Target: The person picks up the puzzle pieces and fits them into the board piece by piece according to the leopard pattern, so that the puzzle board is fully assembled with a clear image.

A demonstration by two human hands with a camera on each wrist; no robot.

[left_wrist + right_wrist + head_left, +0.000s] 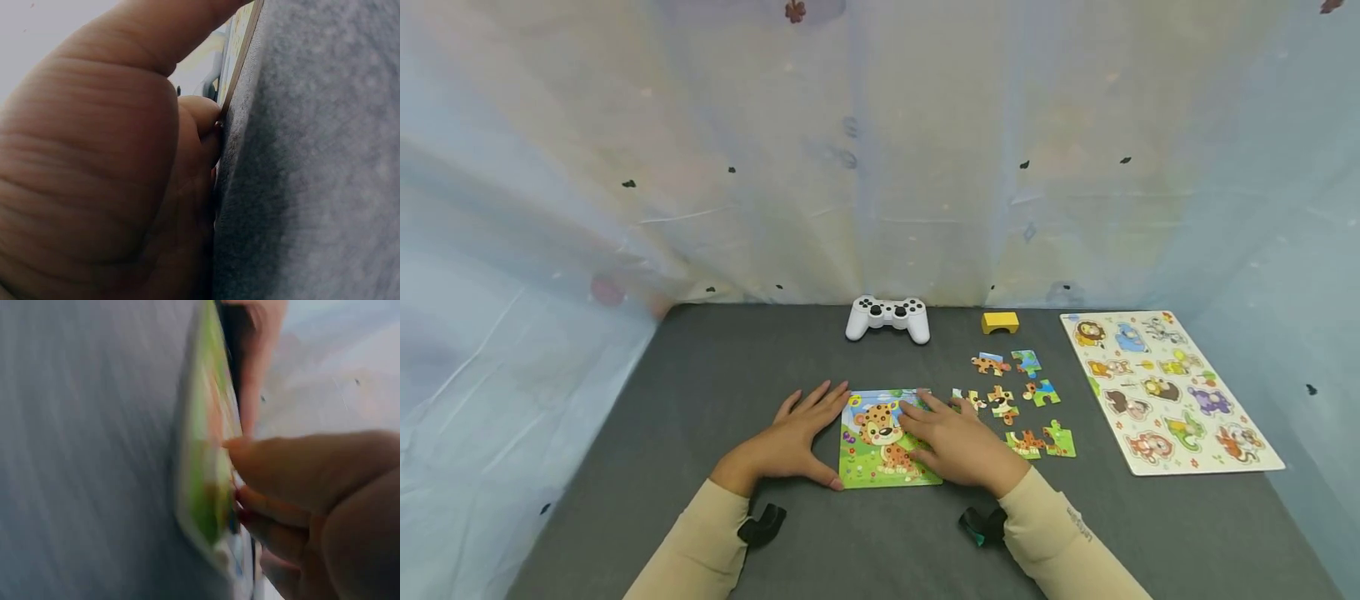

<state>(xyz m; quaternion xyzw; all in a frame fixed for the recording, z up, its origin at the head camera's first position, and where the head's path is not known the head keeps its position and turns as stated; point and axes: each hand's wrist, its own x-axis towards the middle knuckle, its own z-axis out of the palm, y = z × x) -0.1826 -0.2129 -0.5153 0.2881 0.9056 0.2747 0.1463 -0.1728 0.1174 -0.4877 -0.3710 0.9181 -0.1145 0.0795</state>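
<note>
A square puzzle board (880,467) with a spotted leopard on a green and blue scene lies flat on the dark table. My left hand (793,437) is spread at its left side, thumb by the lower left corner and fingertips by the upper left one. In the left wrist view the thumb (87,156) fills much of the frame, low against the grey cloth. My right hand (958,437) lies over the board's right part, fingertips touching the picture and covering some of it. The right wrist view, blurred, has the right thumb (281,462) on the board's surface (200,481).
Several loose jigsaw pieces (1002,402) lie just right of the right hand. Farther right is a large animal peg board (1172,392). At the back are a white game controller (887,318) and a yellow arch block (1000,322). A pale curtain (880,167) hangs behind the table.
</note>
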